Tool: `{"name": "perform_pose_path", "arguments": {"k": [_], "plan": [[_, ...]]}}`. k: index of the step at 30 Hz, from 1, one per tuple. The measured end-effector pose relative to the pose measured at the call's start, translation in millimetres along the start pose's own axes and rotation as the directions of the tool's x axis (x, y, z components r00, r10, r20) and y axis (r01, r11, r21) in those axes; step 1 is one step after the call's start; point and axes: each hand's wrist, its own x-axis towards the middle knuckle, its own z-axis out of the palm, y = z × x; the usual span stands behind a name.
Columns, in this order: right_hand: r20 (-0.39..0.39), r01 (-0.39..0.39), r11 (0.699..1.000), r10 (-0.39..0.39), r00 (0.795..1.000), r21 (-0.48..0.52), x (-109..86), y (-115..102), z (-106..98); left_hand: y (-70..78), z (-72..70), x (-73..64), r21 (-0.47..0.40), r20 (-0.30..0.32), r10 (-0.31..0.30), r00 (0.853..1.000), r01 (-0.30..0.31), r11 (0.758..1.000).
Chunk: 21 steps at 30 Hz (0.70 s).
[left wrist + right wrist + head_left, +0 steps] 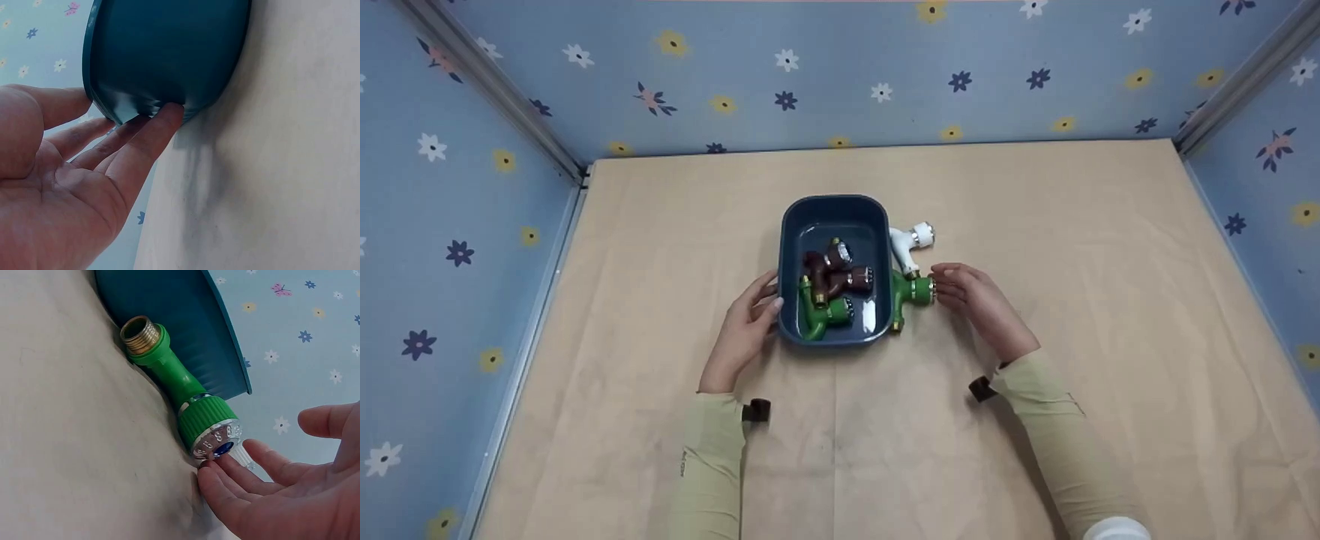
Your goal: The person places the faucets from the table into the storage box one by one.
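A dark blue plastic basin [835,202] holds two brown taps [855,280] and a green tap [826,313]. Against the basin's left outer wall, my left hand [744,326] rests its extended fingers [147,132], thumb by the rim. Just right of the basin lies another green tap [180,377] with a brass threaded end, beside a white tap [906,241]. My right hand [982,306] is at the round knob of that outer green tap, its loosely bent fingertips [211,478] right by the knob's face and the thumb held apart.
Tan paper or cloth covers the table [660,225]. Blue flowered panels [840,75] stand behind it and along both sides, with metal posts in the corners. A small black piece [757,410] sticks out at each wrist. A white round object [1116,528] shows at the lower right.
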Motion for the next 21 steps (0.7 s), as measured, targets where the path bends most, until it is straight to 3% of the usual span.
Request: {"name": "perform_pose_path", "arguments": {"k": [15,21], "plan": [[-0.03,-0.01,1.0,0.011,0.999,0.013,3.8,1.4,4.2,-2.1,-1.3,0.4,-0.024,0.013,0.004,1.0,-0.004,1.0],[-0.05,-0.009,0.996,0.005,0.999,-0.085,5.4,3.3,4.9,-0.7,-1.0,0.3,-0.002,0.013,-0.006,1.0,0.006,1.0]]}}
